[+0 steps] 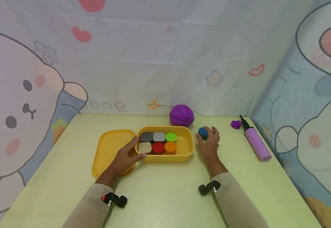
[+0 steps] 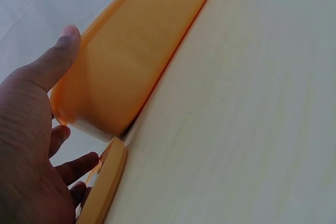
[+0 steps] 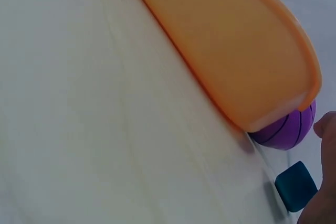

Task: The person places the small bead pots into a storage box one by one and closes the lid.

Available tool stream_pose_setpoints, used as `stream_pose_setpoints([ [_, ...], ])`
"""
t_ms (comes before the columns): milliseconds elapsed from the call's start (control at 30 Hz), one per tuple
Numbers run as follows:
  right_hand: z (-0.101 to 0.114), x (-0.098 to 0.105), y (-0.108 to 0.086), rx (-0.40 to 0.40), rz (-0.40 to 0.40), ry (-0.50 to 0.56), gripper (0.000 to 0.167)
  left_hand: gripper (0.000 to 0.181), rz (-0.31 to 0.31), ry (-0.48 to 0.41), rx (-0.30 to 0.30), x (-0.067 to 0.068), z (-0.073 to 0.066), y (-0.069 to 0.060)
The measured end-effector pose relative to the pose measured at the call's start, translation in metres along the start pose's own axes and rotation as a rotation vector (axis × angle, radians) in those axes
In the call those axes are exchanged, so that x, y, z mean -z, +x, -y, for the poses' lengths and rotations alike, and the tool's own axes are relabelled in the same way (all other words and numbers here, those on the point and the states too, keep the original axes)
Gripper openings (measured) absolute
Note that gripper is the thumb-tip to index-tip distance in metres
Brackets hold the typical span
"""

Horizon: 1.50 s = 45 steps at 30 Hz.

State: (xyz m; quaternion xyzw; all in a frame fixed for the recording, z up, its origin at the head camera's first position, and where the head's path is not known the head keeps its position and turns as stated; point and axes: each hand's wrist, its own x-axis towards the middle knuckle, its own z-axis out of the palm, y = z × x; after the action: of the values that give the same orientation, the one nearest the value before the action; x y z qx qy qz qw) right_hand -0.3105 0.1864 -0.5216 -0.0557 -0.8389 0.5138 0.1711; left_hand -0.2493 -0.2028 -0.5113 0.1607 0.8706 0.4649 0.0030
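Note:
A yellow plastic box holds two rows of small tubs with coloured tops, among them a white tub, a red tub and a green tub. My left hand rests against its left end, thumb along the front wall and fingers spread. Right of the box, a small blue tub stands on the table. Around it, my right hand has thumb and fingers apart. In the right wrist view a gap shows between the thumb and the blue tub; finger contact is hidden.
Beneath and beside the left hand lies a flat yellow lid. A purple ball sits behind the box. Farther right are a purple heart-shaped piece and a lilac hand pump. A printed cloth hangs along the back.

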Motion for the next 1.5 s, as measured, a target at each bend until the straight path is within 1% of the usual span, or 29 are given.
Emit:
stream_pose_setpoints([
  [100,-0.004,0.004,0.004,-0.038,0.048,-0.025,0.069,0.097,0.000,-0.004,-0.002,0.000,0.001,0.001],
  [167,-0.005,0.005,0.005,-0.044,0.080,-0.041,0.071,0.097,0.000,-0.001,-0.003,0.000,0.002,0.001],
  [233,-0.007,0.005,0.006,-0.037,0.093,-0.062,0.070,0.097,0.000,0.002,-0.003,-0.001,0.003,0.002],
  [333,-0.011,0.004,0.007,-0.014,0.091,-0.075,0.066,0.097,-0.001,0.000,-0.005,-0.001,0.004,0.002],
  [533,-0.015,0.004,0.008,-0.021,0.099,-0.064,0.058,0.096,-0.004,-0.002,-0.007,-0.001,0.003,0.001],
  [633,-0.015,0.004,0.007,-0.011,0.098,-0.049,0.051,0.096,-0.003,0.002,-0.010,0.000,0.002,0.000],
  [800,-0.014,0.005,0.006,0.003,0.080,-0.014,0.044,0.096,0.000,0.000,-0.007,0.000,0.003,0.001],
  [1100,-0.014,0.005,0.005,0.040,0.022,-0.029,0.035,0.095,-0.004,-0.006,0.001,-0.001,0.003,0.001],
  [1167,-0.016,0.005,0.005,0.055,0.006,-0.016,0.034,0.095,-0.004,-0.009,0.001,0.000,0.003,0.001],
  [1333,-0.019,0.004,0.006,0.092,-0.034,0.068,0.034,0.096,-0.001,-0.011,-0.001,0.000,0.002,0.000],
  [1400,-0.018,0.005,0.006,0.089,-0.049,0.103,0.035,0.096,-0.001,-0.011,0.000,0.000,0.002,0.000],
  [1500,-0.015,0.006,0.005,0.064,-0.065,0.143,0.036,0.095,-0.001,-0.014,0.000,0.000,0.002,0.000],
])
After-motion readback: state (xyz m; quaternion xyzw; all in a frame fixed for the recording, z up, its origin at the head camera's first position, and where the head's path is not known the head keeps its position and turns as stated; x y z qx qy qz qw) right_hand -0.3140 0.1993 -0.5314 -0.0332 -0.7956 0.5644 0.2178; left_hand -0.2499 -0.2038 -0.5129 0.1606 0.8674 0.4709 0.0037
